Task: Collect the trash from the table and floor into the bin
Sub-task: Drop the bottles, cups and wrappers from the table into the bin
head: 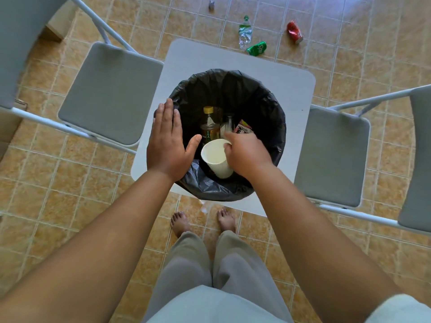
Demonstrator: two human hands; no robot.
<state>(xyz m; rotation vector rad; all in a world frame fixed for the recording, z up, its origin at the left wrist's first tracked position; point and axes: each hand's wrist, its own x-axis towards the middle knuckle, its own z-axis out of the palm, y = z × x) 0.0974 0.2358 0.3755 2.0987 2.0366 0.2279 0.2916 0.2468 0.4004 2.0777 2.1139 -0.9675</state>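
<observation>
A bin lined with a black bag [268, 108] stands on a small grey table [291, 85]. My right hand [245, 155] grips a white paper cup [215, 159] by its rim over the bin's near side. My left hand [166, 141] lies flat with straight fingers on the bin's left rim. Inside the bin are a tea bottle [210, 127], a clear bottle [227, 124] and a small wrapper [243, 128]. On the floor beyond the table lie a clear plastic bottle [245, 32], a green can [256, 48], a crushed red can [295, 31] and a small grey scrap [211, 4].
Grey folding chairs stand on the left [109, 89] and right [333, 155] of the table. The floor is orange tile. My bare feet [203, 220] are at the table's near edge.
</observation>
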